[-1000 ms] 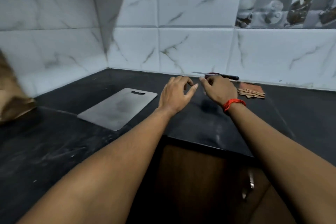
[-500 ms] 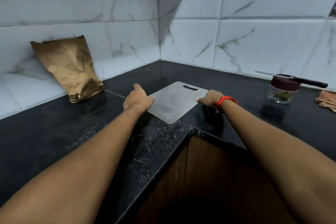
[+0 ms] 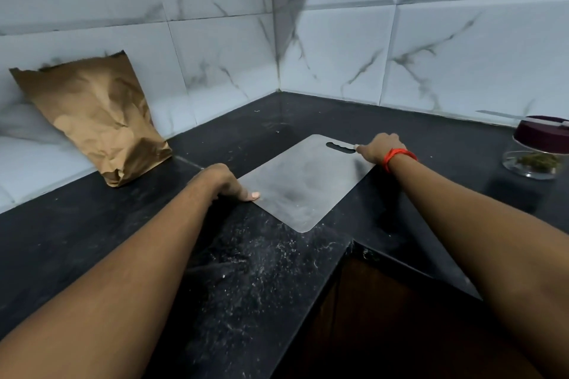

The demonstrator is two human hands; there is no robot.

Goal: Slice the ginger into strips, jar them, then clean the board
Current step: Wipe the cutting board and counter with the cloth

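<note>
Steel cutting board lies flat on a black corner countertop. Person's right hand curls around its edge beside the handle slot. Left hand presses a thumb on the opposite corner; whether its hidden fingers grip cannot be told. Lidded glass jar stands far right.

From the board back to the inner corner, the worktop lies open. A crumpled paper bag blocks the left wall edge. The jar, with a knife across its lid, crowds the far right edge.
</note>
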